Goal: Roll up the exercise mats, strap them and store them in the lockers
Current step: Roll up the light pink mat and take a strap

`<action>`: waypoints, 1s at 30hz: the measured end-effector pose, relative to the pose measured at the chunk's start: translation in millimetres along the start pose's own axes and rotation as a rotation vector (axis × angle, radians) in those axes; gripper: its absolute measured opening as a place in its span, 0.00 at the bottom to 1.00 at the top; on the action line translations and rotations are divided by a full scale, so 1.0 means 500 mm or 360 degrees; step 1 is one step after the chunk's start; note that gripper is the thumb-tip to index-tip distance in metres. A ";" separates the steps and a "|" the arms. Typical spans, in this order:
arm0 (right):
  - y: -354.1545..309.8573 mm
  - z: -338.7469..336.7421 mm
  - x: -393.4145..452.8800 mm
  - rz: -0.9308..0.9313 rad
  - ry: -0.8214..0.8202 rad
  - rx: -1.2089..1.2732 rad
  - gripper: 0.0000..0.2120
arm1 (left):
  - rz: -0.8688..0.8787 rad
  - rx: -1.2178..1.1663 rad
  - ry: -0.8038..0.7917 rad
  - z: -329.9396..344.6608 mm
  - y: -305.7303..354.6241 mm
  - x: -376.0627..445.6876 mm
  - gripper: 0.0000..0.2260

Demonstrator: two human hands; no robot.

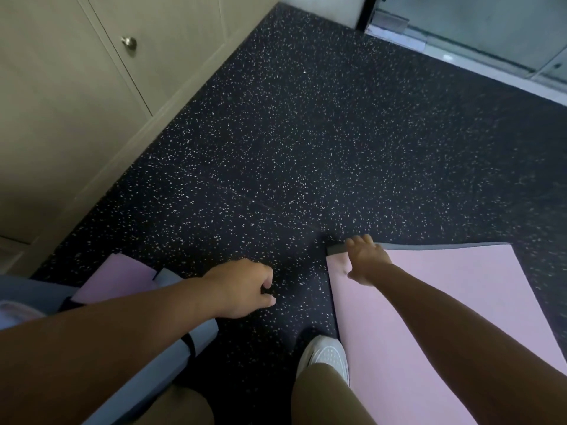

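Lying flat on the floor [306,148], a pink mat [460,289] fills the lower right of the view, its surface smooth and matte, its far edge showing a grey underside. The right hand [366,259] reaches to the mat's far left corner, fingers spread and resting on the edge where the corner curls up slightly; whether they pinch it cannot be told. Left of the mat, over bare floor, the left hand [245,288] hangs with fingers loosely curled, holding nothing. Just beside the mat's left edge stands a white shoe [326,354] with a perforated toe. Farther left of the mat lie rolled mats [119,277], pink and grey-blue foam, one bound by a black strap [188,345]. The floor is black rubber flecked with white specks. Well left of the mat and beyond it runs a row of beige lockers [61,102] with flat panel doors and a round metal knob [129,42]. Far beyond the mat, a glass door [491,26] meets a pale sill.
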State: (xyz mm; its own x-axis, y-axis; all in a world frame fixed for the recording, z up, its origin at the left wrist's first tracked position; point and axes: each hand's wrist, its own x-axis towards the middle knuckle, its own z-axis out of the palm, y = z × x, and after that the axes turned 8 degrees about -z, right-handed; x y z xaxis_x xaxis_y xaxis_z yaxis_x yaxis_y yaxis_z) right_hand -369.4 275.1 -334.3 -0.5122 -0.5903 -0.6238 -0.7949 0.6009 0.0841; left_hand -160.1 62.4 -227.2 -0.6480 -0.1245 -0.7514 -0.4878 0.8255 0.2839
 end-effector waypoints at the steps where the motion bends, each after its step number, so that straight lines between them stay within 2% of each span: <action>1: 0.001 0.002 -0.001 -0.0010 0.0020 -0.0031 0.29 | 0.0003 0.0014 -0.0015 0.000 0.001 -0.002 0.19; 5: 0.006 0.001 -0.027 -0.0020 0.0026 0.0023 0.27 | -0.0004 0.0064 -0.0029 -0.021 0.007 -0.017 0.19; 8: 0.013 -0.025 -0.071 -0.0014 -0.0035 0.0261 0.27 | -0.0017 0.0094 0.0010 -0.046 0.017 -0.038 0.19; 16: 0.078 -0.144 -0.273 -0.0033 -0.0145 0.0484 0.20 | 0.0087 0.0098 0.0184 -0.115 0.103 -0.163 0.19; 23: 0.135 -0.238 -0.481 0.0158 -0.0041 0.0405 0.27 | 0.0186 0.0107 0.0336 -0.155 0.213 -0.308 0.18; 30: 0.211 -0.388 -0.698 0.0375 0.0129 0.0274 0.31 | 0.0304 0.0135 0.0553 -0.178 0.316 -0.480 0.17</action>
State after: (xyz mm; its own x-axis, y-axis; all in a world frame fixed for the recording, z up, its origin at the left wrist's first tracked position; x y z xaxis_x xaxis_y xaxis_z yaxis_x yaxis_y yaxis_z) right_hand -337.7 439.7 43.0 -0.7056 -0.4607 -0.5384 -0.5879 0.8048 0.0819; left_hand -133.9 173.9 51.2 -0.8886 -0.1310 -0.4395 -0.2986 0.8926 0.3378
